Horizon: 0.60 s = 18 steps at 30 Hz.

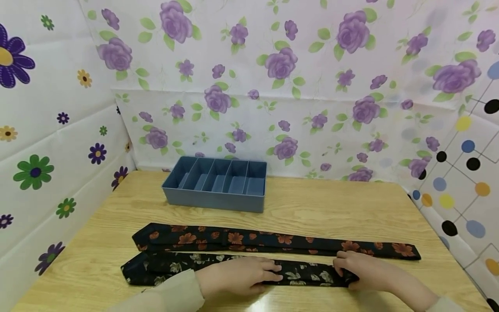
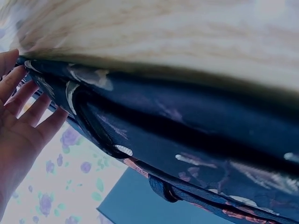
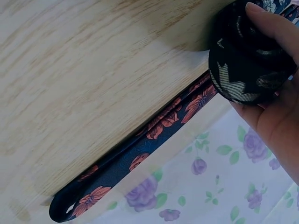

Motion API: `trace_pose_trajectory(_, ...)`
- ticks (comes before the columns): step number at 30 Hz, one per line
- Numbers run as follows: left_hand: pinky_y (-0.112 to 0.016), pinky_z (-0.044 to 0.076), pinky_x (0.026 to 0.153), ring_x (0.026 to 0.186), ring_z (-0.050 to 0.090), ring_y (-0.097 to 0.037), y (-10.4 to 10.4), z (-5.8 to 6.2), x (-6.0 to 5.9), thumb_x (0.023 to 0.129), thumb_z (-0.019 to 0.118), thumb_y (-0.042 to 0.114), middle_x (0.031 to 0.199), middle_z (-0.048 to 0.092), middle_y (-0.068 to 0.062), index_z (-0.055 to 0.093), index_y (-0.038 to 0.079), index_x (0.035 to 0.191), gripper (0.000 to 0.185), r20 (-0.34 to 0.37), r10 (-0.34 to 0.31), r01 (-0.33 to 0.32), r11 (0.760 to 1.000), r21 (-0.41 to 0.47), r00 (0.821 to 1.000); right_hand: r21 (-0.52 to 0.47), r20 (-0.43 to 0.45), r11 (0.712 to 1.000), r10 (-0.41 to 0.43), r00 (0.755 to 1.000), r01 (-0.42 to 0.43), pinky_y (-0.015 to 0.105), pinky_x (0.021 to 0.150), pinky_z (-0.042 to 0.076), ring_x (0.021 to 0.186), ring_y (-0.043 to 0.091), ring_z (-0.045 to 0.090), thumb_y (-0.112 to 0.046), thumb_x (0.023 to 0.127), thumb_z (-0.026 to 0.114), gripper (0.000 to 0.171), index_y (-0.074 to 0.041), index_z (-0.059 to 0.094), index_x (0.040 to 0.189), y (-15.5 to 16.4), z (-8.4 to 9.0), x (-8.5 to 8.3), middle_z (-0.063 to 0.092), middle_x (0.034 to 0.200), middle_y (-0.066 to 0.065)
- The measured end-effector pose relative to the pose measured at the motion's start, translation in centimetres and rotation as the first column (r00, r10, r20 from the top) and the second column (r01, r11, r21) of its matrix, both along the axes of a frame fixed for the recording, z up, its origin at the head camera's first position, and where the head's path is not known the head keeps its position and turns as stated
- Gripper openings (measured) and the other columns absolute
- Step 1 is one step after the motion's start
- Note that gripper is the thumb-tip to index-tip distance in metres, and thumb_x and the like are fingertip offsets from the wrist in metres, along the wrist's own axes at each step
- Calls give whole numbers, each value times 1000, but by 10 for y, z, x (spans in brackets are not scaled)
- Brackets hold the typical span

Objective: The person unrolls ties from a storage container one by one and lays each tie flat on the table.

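A black necktie with cream flowers [image 1: 306,273] lies folded lengthwise across the front of the table. My left hand [image 1: 243,274] rests on its middle, fingers extended; in the left wrist view those fingers [image 2: 30,109] spread against the fabric. At the tie's right end my right hand [image 1: 368,271] grips a bent-over, bunched part. The right wrist view shows that end as a rounded bundle [image 3: 243,65], thumb on top and fingers underneath. Just behind it, a dark necktie with orange flowers [image 1: 269,239] lies stretched out, touched by neither hand.
A blue-grey box [image 1: 214,200] with several narrow compartments stands behind the ties, left of centre. The wooden table [image 1: 331,208] is backed by a purple-flowered cloth [image 1: 249,117]. Patterned cloths also hang at the left [image 1: 58,130] and right [image 1: 468,177].
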State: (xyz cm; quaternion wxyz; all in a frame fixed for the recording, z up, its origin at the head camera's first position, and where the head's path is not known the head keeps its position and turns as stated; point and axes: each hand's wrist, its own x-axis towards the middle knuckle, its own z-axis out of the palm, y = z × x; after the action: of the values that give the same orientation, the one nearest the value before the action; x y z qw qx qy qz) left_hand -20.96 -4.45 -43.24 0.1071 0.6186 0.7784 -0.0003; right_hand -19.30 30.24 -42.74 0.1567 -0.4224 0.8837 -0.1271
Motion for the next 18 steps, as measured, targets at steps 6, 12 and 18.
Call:
trace_pose_trajectory(6,-20,35,109,135,41,-13,4,0,-2,99,50,28,147,42,1,44,20,142,44,-6,20,-20,1000,-5,1000,13,23,1000,-18,1000,18,20,55,27,66,-2,27,-11,76,77,37,-19,42,81,1,2,-1,33,79,-12)
trace_pose_trajectory(12,-20,42,101,125,49,-11,9,0,1,98,51,31,139,49,2,43,24,142,46,-62,17,-16,1000,16,998,49,37,997,-62,997,60,22,55,29,68,0,30,-8,75,77,35,-21,46,84,2,3,2,36,82,-12)
trace_pose_trajectory(18,-18,46,77,101,52,-7,14,1,4,97,52,34,121,52,6,40,30,143,48,-92,40,-38,999,19,995,78,-24,995,-55,998,57,22,58,29,71,2,32,-13,74,79,34,-25,50,87,3,4,5,40,84,-15)
